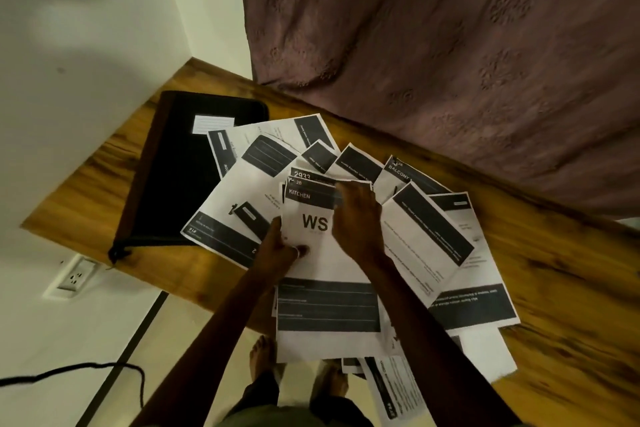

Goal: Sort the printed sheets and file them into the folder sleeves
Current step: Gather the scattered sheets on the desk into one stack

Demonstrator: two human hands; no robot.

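Several printed sheets lie fanned and overlapping on a wooden table (104, 163). The top one, the KITCHEN sheet (322, 270) marked "WS", lies nearest me. My left hand (282, 248) pinches its left edge, thumb on top. My right hand (356, 215) lies palm down on its upper right part, fingers spread toward the sheets behind. A BALCONY sheet (403, 172) shows further back. The black zipped folder (187, 163) lies closed at the left, partly under the sheets, with a white label (213, 124) on its cover.
A brown patterned curtain (450, 45) hangs along the table's far edge. Some sheets overhang the near edge (391, 388) above my feet. A wall socket (74, 276) and a black cable (86, 369) lie at lower left.
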